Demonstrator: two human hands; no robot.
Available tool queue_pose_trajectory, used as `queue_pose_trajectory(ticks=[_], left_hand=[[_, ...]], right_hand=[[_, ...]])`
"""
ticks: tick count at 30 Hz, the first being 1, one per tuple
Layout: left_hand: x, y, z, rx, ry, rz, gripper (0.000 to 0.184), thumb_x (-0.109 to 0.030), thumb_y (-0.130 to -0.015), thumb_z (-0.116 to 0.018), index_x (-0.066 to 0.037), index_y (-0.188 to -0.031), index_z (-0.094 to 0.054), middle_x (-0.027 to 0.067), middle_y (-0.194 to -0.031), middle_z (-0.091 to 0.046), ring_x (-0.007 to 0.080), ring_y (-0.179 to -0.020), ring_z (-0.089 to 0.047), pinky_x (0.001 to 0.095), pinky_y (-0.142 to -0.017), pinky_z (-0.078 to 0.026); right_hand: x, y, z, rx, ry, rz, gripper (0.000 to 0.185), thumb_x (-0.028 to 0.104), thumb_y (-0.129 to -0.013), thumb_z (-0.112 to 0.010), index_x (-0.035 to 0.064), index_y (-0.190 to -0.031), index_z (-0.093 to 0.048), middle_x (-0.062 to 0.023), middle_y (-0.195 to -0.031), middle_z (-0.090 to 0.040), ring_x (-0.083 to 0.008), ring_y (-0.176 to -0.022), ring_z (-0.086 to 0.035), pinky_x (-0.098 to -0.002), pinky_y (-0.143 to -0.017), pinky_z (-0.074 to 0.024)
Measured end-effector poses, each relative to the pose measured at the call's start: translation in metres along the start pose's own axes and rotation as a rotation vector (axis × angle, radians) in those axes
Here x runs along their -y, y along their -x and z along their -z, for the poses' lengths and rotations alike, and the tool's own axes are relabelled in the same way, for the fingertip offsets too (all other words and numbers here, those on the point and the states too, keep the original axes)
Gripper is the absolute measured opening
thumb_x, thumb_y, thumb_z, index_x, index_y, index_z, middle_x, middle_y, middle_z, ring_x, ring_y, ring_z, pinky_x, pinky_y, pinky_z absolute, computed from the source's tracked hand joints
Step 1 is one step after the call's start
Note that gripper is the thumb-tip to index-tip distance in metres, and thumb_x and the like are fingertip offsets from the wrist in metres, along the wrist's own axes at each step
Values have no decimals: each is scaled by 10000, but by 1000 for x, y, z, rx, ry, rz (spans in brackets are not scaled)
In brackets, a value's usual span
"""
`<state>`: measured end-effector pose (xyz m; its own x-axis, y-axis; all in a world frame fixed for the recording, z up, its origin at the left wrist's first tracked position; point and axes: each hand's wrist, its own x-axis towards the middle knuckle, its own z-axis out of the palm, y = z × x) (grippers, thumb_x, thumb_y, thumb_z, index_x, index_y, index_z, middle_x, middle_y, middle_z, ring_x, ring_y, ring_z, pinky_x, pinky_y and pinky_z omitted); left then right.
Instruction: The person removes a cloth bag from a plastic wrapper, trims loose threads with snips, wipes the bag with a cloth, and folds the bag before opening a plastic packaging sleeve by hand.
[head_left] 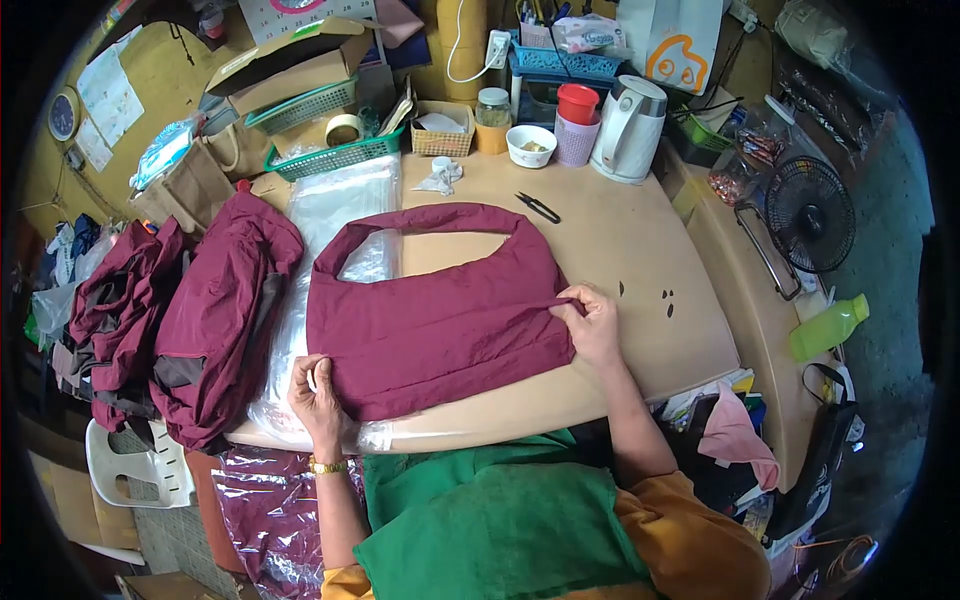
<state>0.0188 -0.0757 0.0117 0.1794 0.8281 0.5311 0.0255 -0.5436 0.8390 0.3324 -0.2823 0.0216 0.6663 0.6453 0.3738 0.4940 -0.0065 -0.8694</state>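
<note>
A maroon cloth shoulder bag point(440, 325) lies flat on the tan table, its strap looped toward the back. My left hand point(316, 400) pinches the bag's lower left edge between thumb and fingers. At the right side, my right hand point(592, 325) grips a fold of the same bag and pulls the cloth into creases. Clear plastic sleeves point(345, 205) are stacked under the bag's left part and stick out behind it. Black thread snips point(538, 207) rest on the table beyond the strap.
Two maroon bags or bundles point(225, 320) are piled at the left. Along the back stand a green basket point(335, 155), a white bowl point(531, 147), a lilac cup point(576, 140) and a white kettle point(630, 130). A black fan point(812, 213) and green bottle point(830, 328) are at the right.
</note>
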Motion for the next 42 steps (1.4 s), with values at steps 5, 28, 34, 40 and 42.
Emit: queue_pose_trajectory(ticks=[5,28,34,40,42], left_hand=[[-1,0,-2,-18,31,18,296,-174,-1015,-553,-57,-751,-489,-67,-727,-417,41,-680,-334,229,-607,-295],[-61,46,11,448,56,635,267,-203,-963,-629,23,-1094,-571,59,-852,-672,118,-716,-611,275,-658,-505],[-46,52,-11,375,365,714,289,-243,-989,-604,-18,-814,-653,10,-687,-669,32,-601,-574,197,-538,-443],[-48,59,1,445,93,375,288,-201,-953,-646,-30,-723,-620,43,-639,-637,108,-573,-563,267,-516,-425],[-59,53,14,248,-444,99,188,-192,-896,-692,-22,-826,-651,86,-755,-658,221,-721,-623,345,-706,-491]], right_hand=[[-9,-6,-10,-271,172,103,307,195,-948,-586,-25,-733,-579,-133,-648,-556,-263,-685,-546,-396,-666,-431],[132,-22,-132,430,115,491,194,216,-889,-671,70,-767,-638,-56,-687,-620,-229,-678,-596,-389,-843,-383],[128,-29,-140,281,109,541,218,212,-901,-666,80,-733,-622,-57,-603,-581,-259,-561,-530,-370,-754,-384],[110,-30,-139,198,188,563,190,184,-883,-675,92,-720,-641,-54,-574,-585,-264,-506,-491,-355,-677,-385],[114,-27,-138,226,178,556,161,152,-871,-680,83,-726,-663,-60,-596,-602,-255,-495,-470,-345,-679,-387]])
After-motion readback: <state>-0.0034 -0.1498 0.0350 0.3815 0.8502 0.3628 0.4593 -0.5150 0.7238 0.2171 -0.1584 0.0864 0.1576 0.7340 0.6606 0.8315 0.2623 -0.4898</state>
